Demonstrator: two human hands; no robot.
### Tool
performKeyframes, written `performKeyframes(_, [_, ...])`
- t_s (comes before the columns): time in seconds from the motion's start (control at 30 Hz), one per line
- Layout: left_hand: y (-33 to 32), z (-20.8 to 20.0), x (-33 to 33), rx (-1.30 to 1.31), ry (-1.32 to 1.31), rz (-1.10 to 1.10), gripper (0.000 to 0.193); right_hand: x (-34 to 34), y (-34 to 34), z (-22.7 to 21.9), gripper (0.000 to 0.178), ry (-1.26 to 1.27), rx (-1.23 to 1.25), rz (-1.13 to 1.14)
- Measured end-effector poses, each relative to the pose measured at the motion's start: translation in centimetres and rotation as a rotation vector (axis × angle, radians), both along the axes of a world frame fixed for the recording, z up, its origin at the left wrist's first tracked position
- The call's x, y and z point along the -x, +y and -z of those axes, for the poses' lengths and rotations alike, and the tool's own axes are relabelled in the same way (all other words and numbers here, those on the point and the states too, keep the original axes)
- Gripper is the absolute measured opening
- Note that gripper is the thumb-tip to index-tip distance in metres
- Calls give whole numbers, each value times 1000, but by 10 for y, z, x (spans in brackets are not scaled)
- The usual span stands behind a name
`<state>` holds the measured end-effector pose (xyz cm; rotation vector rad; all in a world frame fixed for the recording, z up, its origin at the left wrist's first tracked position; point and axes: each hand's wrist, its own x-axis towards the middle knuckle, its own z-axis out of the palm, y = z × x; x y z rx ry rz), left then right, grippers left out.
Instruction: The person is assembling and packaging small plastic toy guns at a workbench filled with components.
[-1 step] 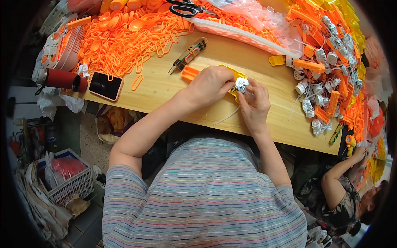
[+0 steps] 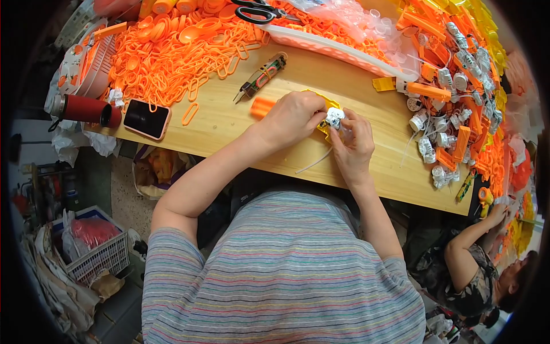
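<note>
Over the middle of the table my left hand (image 2: 292, 116) is closed, thumb and fingers pinched at a yellow plastic shell (image 2: 329, 102). An orange bar-shaped piece (image 2: 262, 107) juts out on the left from under that hand; the join between it and the shell is hidden. My right hand (image 2: 354, 146) grips a small white plastic part (image 2: 334, 116) from the right side, against the shell. A thin pale strip (image 2: 314, 162) trails down from beneath the parts toward the near table edge. Beyond my left hand lies a dark, slim tool (image 2: 260, 77) wrapped with bands.
Orange links and spoons (image 2: 154, 63) heap at the far left, near a phone (image 2: 147, 119) and a red flask (image 2: 86, 110). Scissors (image 2: 258, 11) rest by a pink-white tray (image 2: 344, 53). White and orange assemblies (image 2: 452, 114) pile up right. Another person's arm (image 2: 467, 232) is at lower right.
The orange piece at my left hand looks blurred now, so it seems to be moving slightly. Both hands hold nearly the same place.
</note>
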<state>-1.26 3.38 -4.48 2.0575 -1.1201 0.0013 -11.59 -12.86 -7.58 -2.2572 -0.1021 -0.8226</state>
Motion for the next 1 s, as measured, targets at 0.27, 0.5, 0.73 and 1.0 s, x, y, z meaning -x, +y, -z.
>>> performKeyframes(0.27, [-16, -7, -11, -228, 139, -79, 9, -1, -1, 10, 30, -18, -114, 15])
performKeyframes(0.5, [-13, -3, -10, -169, 179, -115, 13, 1, -5, 2, 32, -14, -50, -38])
performKeyframes(0.73, [36, -28, -12, 8, -71, 5, 36, 3, -2, 4, 32, -36, -21, -1])
performKeyframes(1.0, [45, -31, -6, -151, 135, -1, 40, 0, 4, 3, 33, -57, 6, 20])
